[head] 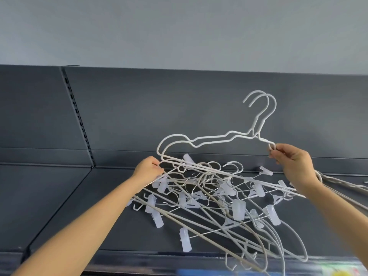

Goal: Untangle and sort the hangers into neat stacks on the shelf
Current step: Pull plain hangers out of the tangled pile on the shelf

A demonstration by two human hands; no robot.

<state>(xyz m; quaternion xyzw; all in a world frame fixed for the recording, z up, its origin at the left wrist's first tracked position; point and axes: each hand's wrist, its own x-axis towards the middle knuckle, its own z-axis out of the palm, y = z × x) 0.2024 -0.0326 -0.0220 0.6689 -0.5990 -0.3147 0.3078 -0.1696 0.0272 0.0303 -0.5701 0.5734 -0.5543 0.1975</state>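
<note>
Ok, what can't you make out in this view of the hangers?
Head view only.
Pile of hangers: wires overlap, so no count possible.
Left hand: its own knuckles hide whether it grips only the two raised hangers or pile wires too.
Bundle behind the right hand: blurred, cut off by the right edge.
Coloured thing at bottom right: blurred, cut off by the bottom edge.

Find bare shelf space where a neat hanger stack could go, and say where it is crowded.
Bare shelf lies left of the tangled pile, out to the slotted upright and in the bay beyond it. Crowded: centre and right.
</note>
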